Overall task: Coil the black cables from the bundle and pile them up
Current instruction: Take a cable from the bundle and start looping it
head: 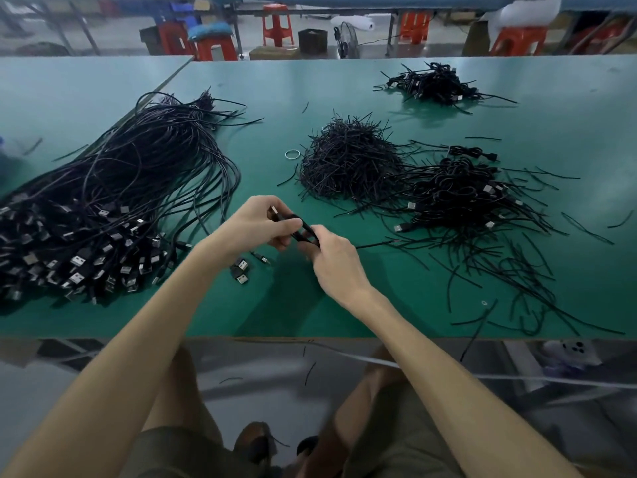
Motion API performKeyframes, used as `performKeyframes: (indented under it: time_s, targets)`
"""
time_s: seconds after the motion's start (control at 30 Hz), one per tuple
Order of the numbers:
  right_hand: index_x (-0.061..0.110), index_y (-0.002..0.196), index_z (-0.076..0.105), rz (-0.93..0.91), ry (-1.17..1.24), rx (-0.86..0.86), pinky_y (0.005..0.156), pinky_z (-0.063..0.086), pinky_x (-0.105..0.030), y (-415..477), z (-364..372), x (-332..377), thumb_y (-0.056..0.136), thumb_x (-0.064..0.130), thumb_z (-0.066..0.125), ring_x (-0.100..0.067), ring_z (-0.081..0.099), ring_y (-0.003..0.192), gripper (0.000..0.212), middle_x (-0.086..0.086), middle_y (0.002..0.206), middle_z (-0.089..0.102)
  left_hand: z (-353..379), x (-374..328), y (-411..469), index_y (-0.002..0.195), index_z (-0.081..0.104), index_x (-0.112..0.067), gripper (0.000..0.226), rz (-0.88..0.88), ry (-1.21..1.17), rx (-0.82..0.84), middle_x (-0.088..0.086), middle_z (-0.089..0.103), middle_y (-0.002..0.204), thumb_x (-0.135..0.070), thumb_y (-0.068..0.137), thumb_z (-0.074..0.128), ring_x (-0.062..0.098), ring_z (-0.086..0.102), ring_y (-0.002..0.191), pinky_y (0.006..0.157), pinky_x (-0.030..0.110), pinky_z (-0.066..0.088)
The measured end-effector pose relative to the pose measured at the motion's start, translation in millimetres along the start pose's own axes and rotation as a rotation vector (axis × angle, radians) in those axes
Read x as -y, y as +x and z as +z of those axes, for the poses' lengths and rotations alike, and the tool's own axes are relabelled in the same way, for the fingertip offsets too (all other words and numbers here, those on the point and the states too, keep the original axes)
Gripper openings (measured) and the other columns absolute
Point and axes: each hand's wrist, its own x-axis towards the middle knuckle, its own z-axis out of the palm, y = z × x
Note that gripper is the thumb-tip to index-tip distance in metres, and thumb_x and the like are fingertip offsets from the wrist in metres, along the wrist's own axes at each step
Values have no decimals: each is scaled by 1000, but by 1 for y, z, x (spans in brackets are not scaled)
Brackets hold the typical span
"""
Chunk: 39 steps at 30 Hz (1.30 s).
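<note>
A big bundle of long black USB cables (113, 198) sprawls over the left of the green table (568, 132), its plugs fanned toward the near edge. My left hand (256, 222) and my right hand (331, 257) meet above the table's middle, both closed on one small coiled black cable (299, 226) whose silver plug sticks up by my left fingers. A thin black strand (374, 243) runs from my right hand to the right. To the right lies a pile of coiled cables (455, 198).
A heap of short black twist ties (348, 160) sits mid-table with a rubber band (292, 154) beside it. Another coiled pile (434, 85) lies far right. Loose ties (517, 270) scatter over the near right. Two stray plugs (240, 269) lie under my left wrist. Red stools (277, 24) stand behind.
</note>
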Motion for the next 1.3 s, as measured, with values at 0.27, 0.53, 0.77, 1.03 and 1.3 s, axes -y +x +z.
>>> performKeyframes:
  time_s: [0.27,0.53,0.77,1.03,1.3]
  targets:
    - [19,118,67,19,15,24,74,47,-39,0,1,-1,106,15,49,-23,61,90,23,-1,102,70,-7,-7,8,89,70,-21,23,122,506,129,-1,70,69,-40,99,63,17,67,63,64,26,52]
    - [12,110,66,-11,30,6,88,52,-48,-2,-1,0,102,4,49,-25,62,100,21,-5,107,69,3,-12,10,90,57,-19,44,252,1143,283,-1,59,90,-46,108,27,25,56,90,83,41,41]
    - [15,135,61,-148,-57,-276,95,53,-41,-6,-2,6,100,8,60,-23,44,123,35,-2,138,49,19,22,11,78,42,-21,40,223,700,-22,1,54,71,-43,109,29,26,51,65,58,38,34]
    - [7,131,51,-140,-149,-176,83,51,-37,-10,4,14,105,22,54,-23,57,103,31,-7,123,53,19,39,24,80,44,-19,39,13,-311,-237,-12,34,59,-40,111,32,7,26,47,43,21,24]
    - [4,119,53,280,-112,-218,78,39,-37,50,-24,3,107,31,51,-35,61,104,30,-16,125,58,22,39,24,83,47,-17,40,-13,-257,-236,-15,37,57,-43,110,33,7,28,48,41,19,24]
